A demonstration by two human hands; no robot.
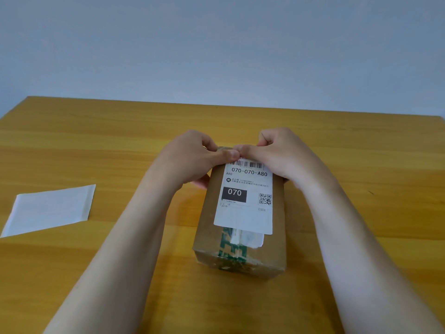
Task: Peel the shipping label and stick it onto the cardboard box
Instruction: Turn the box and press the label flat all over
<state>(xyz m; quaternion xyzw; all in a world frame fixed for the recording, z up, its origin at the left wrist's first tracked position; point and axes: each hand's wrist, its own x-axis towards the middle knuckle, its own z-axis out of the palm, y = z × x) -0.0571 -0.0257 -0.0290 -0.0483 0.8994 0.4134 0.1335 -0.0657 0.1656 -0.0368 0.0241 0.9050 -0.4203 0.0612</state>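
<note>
A brown cardboard box [209, 227] lies lengthwise in the middle of the table, with green printed tape at its near end. A white shipping label [245, 213] with a barcode, "070-070-A80" and a QR code lies flat on the box's top face. My left hand [192, 157] and my right hand [284, 153] sit at the box's far end. Both thumbs meet and press on the label's far edge, and the curled fingers wrap the box's far corners. The label's far strip is hidden under the thumbs.
A white backing sheet [50, 209] lies flat on the yellow wooden table [96, 141] to the left, apart from the box. The table's far edge meets a plain pale wall.
</note>
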